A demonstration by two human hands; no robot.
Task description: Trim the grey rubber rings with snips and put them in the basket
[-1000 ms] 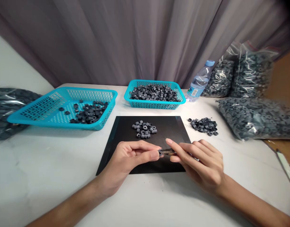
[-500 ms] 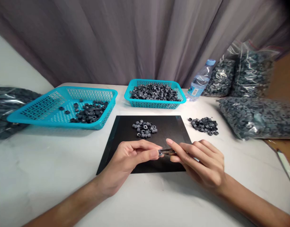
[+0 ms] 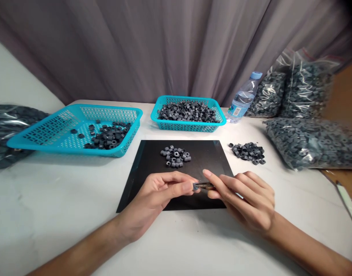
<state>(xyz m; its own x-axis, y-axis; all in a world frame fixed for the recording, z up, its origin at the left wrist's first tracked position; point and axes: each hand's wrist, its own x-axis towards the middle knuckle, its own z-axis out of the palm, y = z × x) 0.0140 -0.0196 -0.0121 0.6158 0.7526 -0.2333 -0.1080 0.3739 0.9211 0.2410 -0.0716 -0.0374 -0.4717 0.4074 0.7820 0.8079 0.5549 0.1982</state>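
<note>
Over the black mat, my left hand pinches a small grey ring-shaped plastic part between thumb and fingertips. My right hand is closed around a slim two-jawed metal tool, which looks like small nippers; most of its handle is hidden by the fingers. The narrow dark jaws point left and touch the grey part at its edge. My right index finger lies stretched along above the tool. Just beyond the hands, a small pile of grey rings lies on the mat.
A blue basket of grey rings stands at the back, a larger one at left. Right of the mat lies a loose heap of parts. A water bottle and filled bags stand at right; another bag at left.
Both hands have shifted very slightly to the right. The grey part has turned a little in the left fingertips, and the tool's jaws are still against it.
</note>
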